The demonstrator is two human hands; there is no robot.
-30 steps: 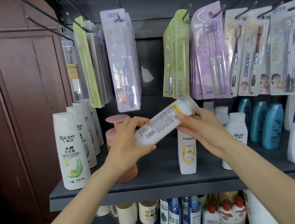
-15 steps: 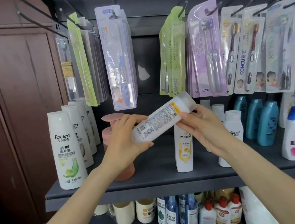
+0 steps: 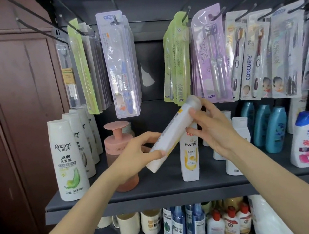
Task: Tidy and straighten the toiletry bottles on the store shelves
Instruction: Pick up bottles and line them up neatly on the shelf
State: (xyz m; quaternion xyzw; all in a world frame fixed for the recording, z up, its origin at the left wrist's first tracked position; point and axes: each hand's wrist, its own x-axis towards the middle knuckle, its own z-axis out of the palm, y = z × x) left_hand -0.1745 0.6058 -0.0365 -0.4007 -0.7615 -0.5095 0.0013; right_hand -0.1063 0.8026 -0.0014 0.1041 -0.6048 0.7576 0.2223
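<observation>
Presently held aloft over the shelf board (image 3: 162,192): a white Pantene bottle (image 3: 173,134), tilted steeply, cap end up to the right and base down to the left, clear of the board and in front of a second Pantene bottle (image 3: 189,156) standing upright. Gripped at the lower body by the left hand (image 3: 135,156), thumb and fingers curled round it; pinched near the cap by the right hand (image 3: 210,128), fingertips on either side. Label side turned away or blurred (cannot tell which). Just behind the left hand, a pink pump dispenser (image 3: 118,141); further left, a row of white Raclen shampoo bottles (image 3: 68,162); to the right, teal bottles (image 3: 270,130) and a blue-capped Head & Shoulders bottle (image 3: 304,138). Above, toothbrush packs (image 3: 120,65) hanging on hooks. Seemingly mid-step: turning the bottle before setting it down. Next, probably: bring upright, face the label forward, lower beside its twin without knocking the dispenser.
</observation>
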